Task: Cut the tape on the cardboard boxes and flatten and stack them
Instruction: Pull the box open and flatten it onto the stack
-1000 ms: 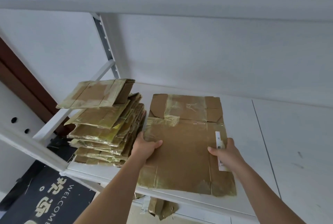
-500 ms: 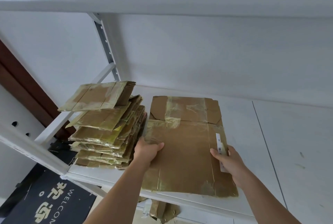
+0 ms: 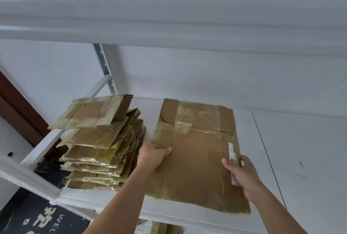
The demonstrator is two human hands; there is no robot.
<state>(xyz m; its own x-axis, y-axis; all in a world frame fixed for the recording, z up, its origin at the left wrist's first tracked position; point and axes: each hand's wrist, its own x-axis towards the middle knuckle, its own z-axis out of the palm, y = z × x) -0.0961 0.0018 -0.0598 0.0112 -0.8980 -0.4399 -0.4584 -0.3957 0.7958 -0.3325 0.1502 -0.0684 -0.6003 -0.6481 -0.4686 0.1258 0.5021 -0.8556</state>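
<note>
Both hands grip the flat box point(image 3: 199, 156) lying mid-frame on the shelf point(image 3: 300, 158): left hand point(image 3: 152, 156) on its left edge, right hand point(image 3: 242, 173) on its right. Its long axis runs away from the person; the stack point(image 3: 101, 149) sits just left, nearer the left hand.

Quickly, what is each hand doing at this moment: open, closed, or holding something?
Left hand: grips the left edge of the flattened cardboard box, thumb on top.
Right hand: grips the same box at its right edge.

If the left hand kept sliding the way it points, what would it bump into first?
Probably nothing soon: the left hand points along the flattened box toward the back wall; depth is unclear.
</note>
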